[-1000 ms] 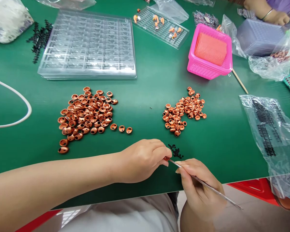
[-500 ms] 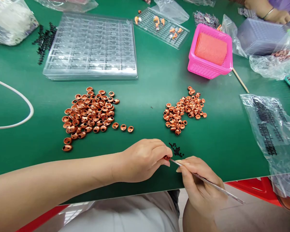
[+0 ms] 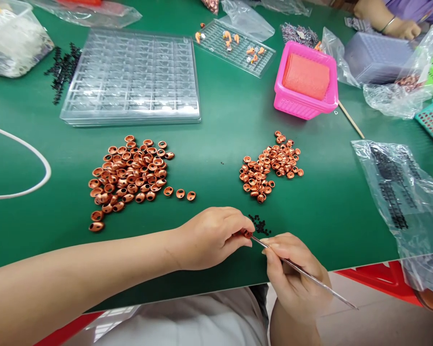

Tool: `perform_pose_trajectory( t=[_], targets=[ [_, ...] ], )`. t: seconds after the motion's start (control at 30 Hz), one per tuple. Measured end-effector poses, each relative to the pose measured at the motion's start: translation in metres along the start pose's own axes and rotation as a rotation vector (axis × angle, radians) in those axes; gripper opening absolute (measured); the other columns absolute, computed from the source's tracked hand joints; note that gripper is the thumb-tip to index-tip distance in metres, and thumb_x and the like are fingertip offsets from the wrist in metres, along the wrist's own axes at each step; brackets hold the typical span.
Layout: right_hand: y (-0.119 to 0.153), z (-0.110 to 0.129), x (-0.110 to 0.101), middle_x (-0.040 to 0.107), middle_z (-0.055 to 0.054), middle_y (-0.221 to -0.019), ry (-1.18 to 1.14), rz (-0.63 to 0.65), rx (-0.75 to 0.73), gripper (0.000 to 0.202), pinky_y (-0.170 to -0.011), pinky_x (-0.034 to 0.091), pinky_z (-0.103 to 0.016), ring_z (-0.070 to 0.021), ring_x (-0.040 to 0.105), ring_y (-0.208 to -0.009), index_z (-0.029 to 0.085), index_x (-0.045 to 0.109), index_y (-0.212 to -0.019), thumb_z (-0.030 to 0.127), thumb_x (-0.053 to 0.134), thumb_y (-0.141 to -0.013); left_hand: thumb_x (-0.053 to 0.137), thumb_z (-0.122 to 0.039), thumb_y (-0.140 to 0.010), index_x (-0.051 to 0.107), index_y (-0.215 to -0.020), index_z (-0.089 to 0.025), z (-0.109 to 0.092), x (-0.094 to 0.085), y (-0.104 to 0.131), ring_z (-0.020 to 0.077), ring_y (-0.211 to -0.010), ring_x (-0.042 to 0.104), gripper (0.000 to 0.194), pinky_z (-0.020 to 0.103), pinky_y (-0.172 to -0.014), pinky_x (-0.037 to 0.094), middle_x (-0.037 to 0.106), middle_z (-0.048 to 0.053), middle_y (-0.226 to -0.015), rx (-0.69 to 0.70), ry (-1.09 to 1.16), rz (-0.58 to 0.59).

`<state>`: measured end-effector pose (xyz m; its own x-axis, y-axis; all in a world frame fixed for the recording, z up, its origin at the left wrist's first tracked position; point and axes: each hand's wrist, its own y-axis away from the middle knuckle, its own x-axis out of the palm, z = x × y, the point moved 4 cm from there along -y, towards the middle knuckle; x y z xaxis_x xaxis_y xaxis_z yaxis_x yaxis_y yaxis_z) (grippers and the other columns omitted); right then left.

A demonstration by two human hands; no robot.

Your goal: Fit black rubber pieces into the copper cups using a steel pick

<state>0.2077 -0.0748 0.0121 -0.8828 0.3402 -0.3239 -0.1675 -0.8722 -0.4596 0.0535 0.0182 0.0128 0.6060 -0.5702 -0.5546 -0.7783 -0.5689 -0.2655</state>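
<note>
Between thumb and fingers, my left hand (image 3: pixel 214 238) pinches a small copper-coloured piece (image 3: pixel 247 234), mostly covered by the fingertips. My right hand (image 3: pixel 298 271) holds a thin metal rod (image 3: pixel 315 280) like a pen, and the rod's tip meets the copper piece. Just beyond the fingertips lie tiny black parts (image 3: pixel 260 224). A large heap of copper-coloured pieces (image 3: pixel 130 175) is at the left, with a few pieces set apart at its right side. A smaller heap of copper pieces (image 3: pixel 269 166) lies behind the black parts.
Clear plastic trays (image 3: pixel 130 77) lie at the back left. A pink basket (image 3: pixel 305 108) with a red block stands back right. A plastic bag (image 3: pixel 400 192) of black parts hangs over the right edge. Another person's hand (image 3: pixel 406 29) is at the far right, and a white cable (image 3: pixel 39 156) curves at the left.
The whole view has shifted slightly. Both hands keep the same grips, and the rod still touches the copper piece.
</note>
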Motion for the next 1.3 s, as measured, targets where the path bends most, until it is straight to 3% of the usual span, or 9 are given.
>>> perform_pose_trajectory(
  t=[0.37,1.3],
  targets=[
    [-0.0007,0.0014,-0.0014,0.073,-0.003,-0.089,-0.005,-0.024,-0.022,0.037,-0.065,0.059,-0.034,-0.0180,0.070,-0.079,0.020,0.064,-0.103,-0.005,0.063,-0.076,0.056,-0.024,-0.096,0.062,-0.094,-0.016,0.0009,0.0003,0.0002,0.0126,-0.067,0.058,0.010,0.023,-0.065,0.047,0.066,0.001,-0.076,-0.047,0.003,0.014],
    [0.0037,0.0008,0.0007,0.072,-0.004,-0.089,0.055,0.016,-0.022,0.037,-0.064,0.058,-0.033,-0.0169,0.069,-0.078,0.022,0.063,-0.104,-0.004,0.063,-0.077,0.059,-0.015,-0.093,0.062,-0.095,-0.013,-0.0002,0.0005,0.0002,0.0135,-0.071,0.060,0.004,0.024,-0.068,0.049,0.068,0.003,-0.080,0.024,-0.005,0.007]
  ],
)
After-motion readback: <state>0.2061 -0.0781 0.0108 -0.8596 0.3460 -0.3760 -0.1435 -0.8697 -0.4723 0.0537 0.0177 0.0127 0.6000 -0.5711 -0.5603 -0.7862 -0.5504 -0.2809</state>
